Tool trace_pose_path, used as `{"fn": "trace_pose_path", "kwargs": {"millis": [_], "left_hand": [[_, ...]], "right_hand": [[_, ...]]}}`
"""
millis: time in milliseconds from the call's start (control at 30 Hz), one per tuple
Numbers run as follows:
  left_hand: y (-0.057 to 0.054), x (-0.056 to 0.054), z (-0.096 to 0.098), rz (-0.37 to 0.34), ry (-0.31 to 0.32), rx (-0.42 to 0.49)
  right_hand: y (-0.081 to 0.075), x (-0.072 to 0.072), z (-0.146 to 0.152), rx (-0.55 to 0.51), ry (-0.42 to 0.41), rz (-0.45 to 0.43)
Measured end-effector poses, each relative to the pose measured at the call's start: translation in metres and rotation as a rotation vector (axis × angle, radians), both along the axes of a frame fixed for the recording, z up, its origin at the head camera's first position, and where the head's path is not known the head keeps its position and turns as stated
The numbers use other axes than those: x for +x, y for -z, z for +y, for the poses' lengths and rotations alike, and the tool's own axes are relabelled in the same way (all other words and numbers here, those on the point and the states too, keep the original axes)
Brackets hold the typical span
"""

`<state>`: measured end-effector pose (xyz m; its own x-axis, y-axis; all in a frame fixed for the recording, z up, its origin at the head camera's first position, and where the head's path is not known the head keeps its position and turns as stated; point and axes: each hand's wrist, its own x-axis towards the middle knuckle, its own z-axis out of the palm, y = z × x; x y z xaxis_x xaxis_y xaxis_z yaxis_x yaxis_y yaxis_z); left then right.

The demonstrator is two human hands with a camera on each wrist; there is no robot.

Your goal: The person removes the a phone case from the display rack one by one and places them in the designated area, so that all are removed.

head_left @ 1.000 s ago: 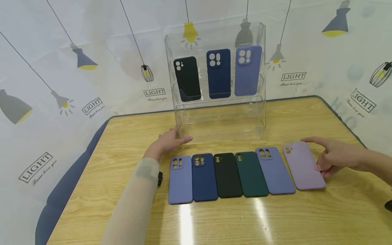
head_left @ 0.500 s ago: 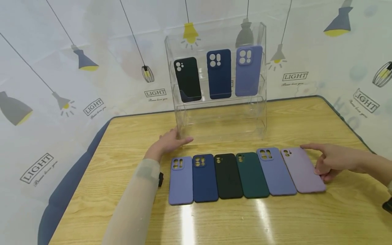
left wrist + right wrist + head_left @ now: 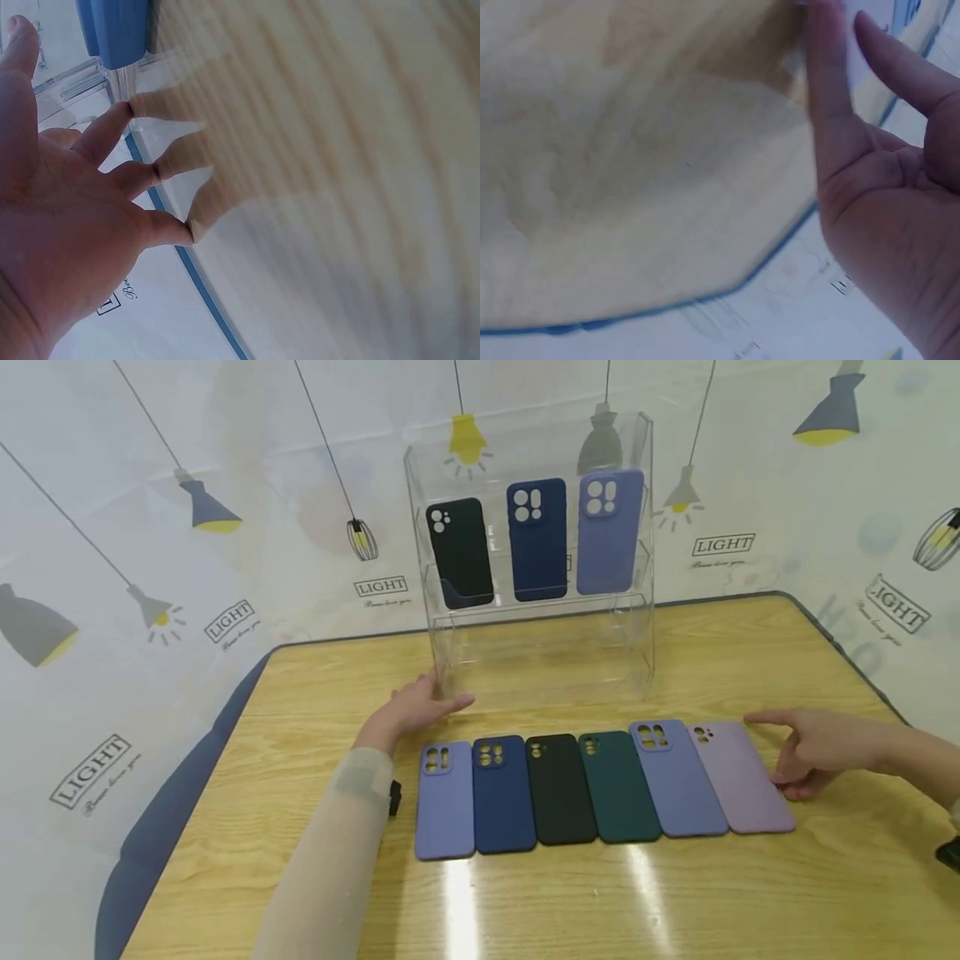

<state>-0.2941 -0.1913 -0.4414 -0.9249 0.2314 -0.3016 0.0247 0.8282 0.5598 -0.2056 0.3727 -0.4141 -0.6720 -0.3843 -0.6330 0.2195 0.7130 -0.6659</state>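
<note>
Wooden table (image 3: 315,710): left hand (image 3: 412,706) spread by clear stand (image 3: 540,652); right hand (image 3: 832,745), fingers apart, beside pinkish case (image 3: 742,777) (wrist view blurred).

Head view wide; wrist views close, tilted.
The table (image 3: 555,906) and backdrop (image 3: 262,460) are seen from above by the head camera, facing forward and down. The left hand (image 3: 67,195) and right hand (image 3: 889,187) are each framed at close range by their own wrist camera, table edge (image 3: 198,281) aslant; each hand is shared with the head view, the table by all.
</note>
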Motion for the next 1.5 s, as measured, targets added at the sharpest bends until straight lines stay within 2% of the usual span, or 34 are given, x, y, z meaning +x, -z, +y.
{"fn": "trace_pose_path", "kwargs": {"millis": [167, 333, 500, 767, 1133, 1333, 1500], "left_hand": [[0.002, -0.002, 0.000, -0.004, 0.001, 0.002], [0.003, -0.001, -0.001, -0.002, -0.004, -0.003], [0.005, -0.001, 0.000, 0.004, -0.005, -0.001], [0.006, -0.002, 0.002, 0.012, 0.001, -0.016], [0.001, 0.000, 0.000, 0.006, -0.008, -0.017], [0.000, 0.000, 0.000, 0.012, -0.014, -0.013], [0.000, 0.000, 0.000, 0.017, -0.007, -0.011]], "right_hand": [[-0.018, -0.010, -0.007, 0.083, -0.086, 0.142], [-0.041, -0.027, -0.027, 0.156, -0.131, 0.285], [-0.067, -0.040, -0.050, 0.200, -0.188, 0.360], [-0.104, -0.059, -0.079, 0.224, -0.243, 0.415], [-0.148, -0.094, -0.115, 0.258, -0.196, 0.593], [-0.169, -0.111, -0.127, 0.248, -0.083, 0.754], [-0.176, -0.124, -0.135, 0.199, 0.029, 0.861]]}}
